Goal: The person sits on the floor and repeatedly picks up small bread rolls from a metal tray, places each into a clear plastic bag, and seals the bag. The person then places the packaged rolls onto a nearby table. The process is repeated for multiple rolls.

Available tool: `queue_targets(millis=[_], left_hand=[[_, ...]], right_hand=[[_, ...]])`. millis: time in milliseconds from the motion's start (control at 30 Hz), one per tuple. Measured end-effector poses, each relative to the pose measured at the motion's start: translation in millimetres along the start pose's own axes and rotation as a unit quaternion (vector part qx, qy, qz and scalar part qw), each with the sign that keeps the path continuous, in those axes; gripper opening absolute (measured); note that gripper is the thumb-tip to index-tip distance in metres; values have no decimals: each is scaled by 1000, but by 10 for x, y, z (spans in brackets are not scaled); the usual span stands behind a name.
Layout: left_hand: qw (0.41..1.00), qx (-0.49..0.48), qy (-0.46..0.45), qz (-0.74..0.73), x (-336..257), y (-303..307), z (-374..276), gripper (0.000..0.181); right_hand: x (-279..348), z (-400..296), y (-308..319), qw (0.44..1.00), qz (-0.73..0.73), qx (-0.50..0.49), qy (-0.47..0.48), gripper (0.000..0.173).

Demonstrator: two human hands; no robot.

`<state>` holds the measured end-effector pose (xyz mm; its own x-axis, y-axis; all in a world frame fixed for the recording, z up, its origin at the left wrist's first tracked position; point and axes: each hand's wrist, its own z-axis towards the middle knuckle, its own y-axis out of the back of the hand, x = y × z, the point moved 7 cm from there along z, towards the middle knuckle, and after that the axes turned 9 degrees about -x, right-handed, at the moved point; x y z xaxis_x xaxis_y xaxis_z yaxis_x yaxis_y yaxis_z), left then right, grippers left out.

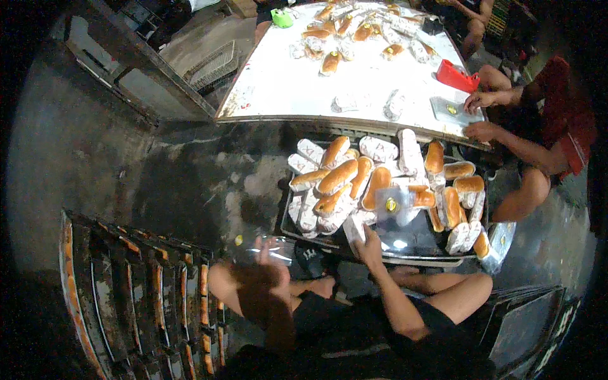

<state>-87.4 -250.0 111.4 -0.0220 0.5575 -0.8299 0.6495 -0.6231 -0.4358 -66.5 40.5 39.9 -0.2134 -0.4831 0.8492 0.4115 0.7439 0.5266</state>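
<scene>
In my right hand (pixel 368 244) is a long bun in a white paper wrapper (pixel 354 230), held over the near edge of a black tray (pixel 413 237). The tray is heaped with golden long buns (pixel 337 176), many in printed white paper. A clear plastic bag with a yellow label (pixel 391 205) lies over the middle of the tray. My left hand (pixel 271 259), blurred, is raised left of the tray and holds another clear plastic bag (pixel 240 241) with a yellow label.
Beyond the tray stands a white table (pixel 294 85) with more buns, a red tape dispenser (pixel 456 76) and a green one (pixel 282 18). A co-worker's hands (pixel 479 102) are at its right edge. Metal racks (pixel 137 294) stand at lower left; flat trays (pixel 527 323) lean at lower right.
</scene>
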Motion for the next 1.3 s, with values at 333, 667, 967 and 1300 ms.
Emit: queue_targets(millis=[333,667,967,1300], left_hand=[[987,149,55,0,469,-1072,-930,57],[979,136,152,27,489,-1135,-673,46],[891,300,323,-109,262,-1753,-900,31],[856,253,434,-119,414,-1804,-1102,17]], right_hand=[[1288,-454,809,971,-46,-30,231,55],[1298,-666,914,972,-12,-37,231,64],[1086,-625,795,750,604,187,-193,81],[1168,-801,584,448,761,354,-308,80]])
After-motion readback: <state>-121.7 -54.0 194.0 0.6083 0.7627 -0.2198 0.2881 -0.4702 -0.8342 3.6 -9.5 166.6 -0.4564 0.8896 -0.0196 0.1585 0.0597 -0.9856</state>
